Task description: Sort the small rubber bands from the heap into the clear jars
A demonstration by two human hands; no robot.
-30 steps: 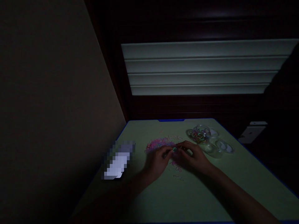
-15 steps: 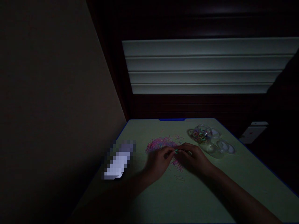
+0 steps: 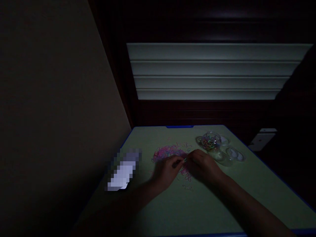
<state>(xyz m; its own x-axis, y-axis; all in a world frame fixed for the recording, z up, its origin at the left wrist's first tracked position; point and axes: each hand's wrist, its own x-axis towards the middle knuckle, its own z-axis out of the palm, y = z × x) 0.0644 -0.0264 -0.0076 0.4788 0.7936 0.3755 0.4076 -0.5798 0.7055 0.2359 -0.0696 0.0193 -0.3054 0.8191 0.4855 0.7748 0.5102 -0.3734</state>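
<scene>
Close together over the table, my left hand [image 3: 168, 171] and my right hand [image 3: 204, 164] meet fingertip to fingertip. Between them shows a small green elastic band [image 3: 184, 160], pinched by my left fingers and, it seems, by my right ones too. The right fingertips are partly hidden and dark. Just behind and beneath the hands spreads a loose pile of thin pink, purple and blue rubber bands [image 3: 168, 151], with some bands lying nearer me. To the right, a clear plastic jar [image 3: 211, 141] holds thicker coloured bands.
Clear plastic containers or lids [image 3: 223, 158] lie beside the jar. A pixelated bright phone-like object [image 3: 123, 172] rests at the table's left edge. The pale table [image 3: 163, 217] has a blue rim. Beyond its right side is a white box [image 3: 263, 141]. The room is dim.
My right fingers have closed in and turned at the green band, which now shows as a thinner sliver. The whole view has shifted slightly.
</scene>
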